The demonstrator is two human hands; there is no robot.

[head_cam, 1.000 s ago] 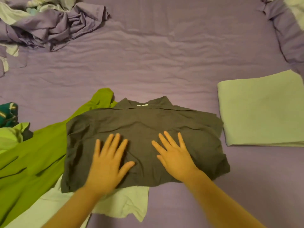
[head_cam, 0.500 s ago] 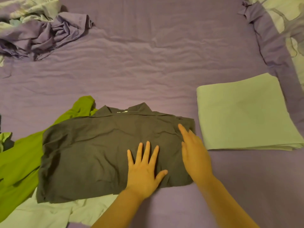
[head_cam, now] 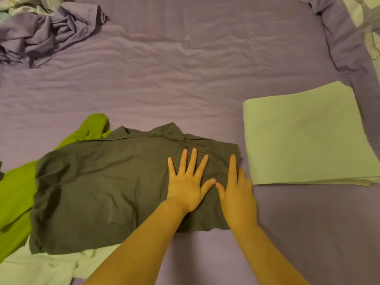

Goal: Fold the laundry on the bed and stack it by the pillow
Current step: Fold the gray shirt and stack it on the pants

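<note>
Dark grey collared cloth shirt [head_cam: 107,188] lies flat near the bed's [head_cam: 185,79] front edge, on top of a bright green garment [head_cam: 16,194] and a pale one [head_cam: 41,266]. Left hand [head_cam: 188,182] presses it with straight, spread fingers. Right hand [head_cam: 236,192] rests flat and straight at its right edge, just beside a folded pale green cloth [head_cam: 304,138].

Shirt [head_cam: 107,188] lower centre of frame, both hands on its right end, folded sheet [head_cam: 304,140] right, crumpled pile [head_cam: 47,36] upper left, pillow [head_cam: 349,38] upper right.
</note>
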